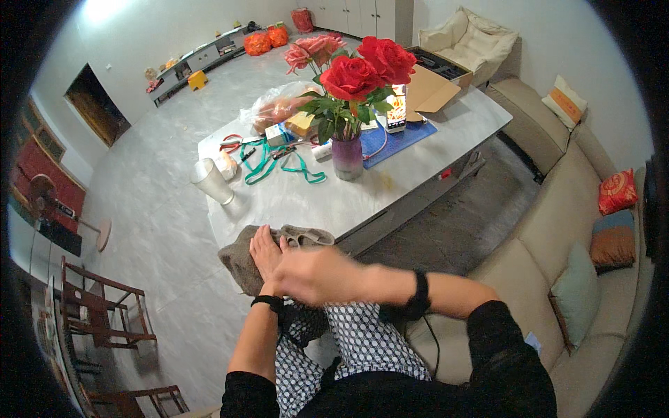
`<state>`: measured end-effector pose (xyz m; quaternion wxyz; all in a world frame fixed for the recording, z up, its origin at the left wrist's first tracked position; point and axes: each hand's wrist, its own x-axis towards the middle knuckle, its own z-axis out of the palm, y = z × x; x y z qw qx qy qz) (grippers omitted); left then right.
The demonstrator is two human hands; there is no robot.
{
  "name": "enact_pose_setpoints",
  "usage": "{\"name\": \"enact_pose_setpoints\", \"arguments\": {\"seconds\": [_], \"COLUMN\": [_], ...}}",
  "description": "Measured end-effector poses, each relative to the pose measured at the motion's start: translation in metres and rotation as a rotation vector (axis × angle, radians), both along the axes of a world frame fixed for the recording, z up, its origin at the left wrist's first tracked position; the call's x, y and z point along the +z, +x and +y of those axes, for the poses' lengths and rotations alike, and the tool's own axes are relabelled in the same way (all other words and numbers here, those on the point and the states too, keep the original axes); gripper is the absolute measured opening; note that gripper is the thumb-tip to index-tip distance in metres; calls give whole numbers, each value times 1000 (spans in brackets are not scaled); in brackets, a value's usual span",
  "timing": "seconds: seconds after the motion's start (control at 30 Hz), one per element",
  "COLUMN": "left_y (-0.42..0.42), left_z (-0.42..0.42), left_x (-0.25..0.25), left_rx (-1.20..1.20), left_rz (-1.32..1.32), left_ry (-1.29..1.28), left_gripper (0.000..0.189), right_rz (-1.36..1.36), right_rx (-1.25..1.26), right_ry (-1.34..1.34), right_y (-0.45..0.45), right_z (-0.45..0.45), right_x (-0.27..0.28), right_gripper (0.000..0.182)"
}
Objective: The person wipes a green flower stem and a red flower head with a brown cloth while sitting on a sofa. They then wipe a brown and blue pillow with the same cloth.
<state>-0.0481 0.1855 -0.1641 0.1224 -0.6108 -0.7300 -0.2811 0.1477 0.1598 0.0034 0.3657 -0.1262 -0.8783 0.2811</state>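
Observation:
My left hand [265, 253] lies flat on a bunched grey-brown cloth [243, 261], which rests on the table's near corner and hangs over its edge. The fingers are stretched out, with the thumb apart. My right hand [321, 276] is blurred and crosses over my left wrist, its fingers curled and turned from view. Whether it holds anything cannot be seen. Past the cloth, a frosted glass [211, 183] stands on the grey marble-look table [292, 209]. Near the middle is a purple-grey vase [347, 159] of red and pink roses [353, 77].
Green lanyards [261, 170], red-handled scissors [230, 143], a small box [278, 135] and a plastic bag [282, 107] crowd the table's far side. A lit phone [396, 112] stands by a blue mat [405, 143] and an open carton [434, 86]. A beige sofa [543, 209] borders the right.

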Motion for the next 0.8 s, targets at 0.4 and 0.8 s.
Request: {"name": "enact_pose_setpoints", "arguments": {"seconds": [0.4,0.8], "left_y": [-23,-52], "left_z": [-83,-136], "left_x": [57,46], "left_rx": [60,335], "left_rz": [4,-55], "left_ry": [91,189], "left_gripper": [53,53], "right_rz": [-93,-81], "right_rx": [200,377], "right_ry": [69,-45], "right_y": [-98,-87], "right_z": [-159,-240], "right_x": [6,55], "right_gripper": [18,24]}}
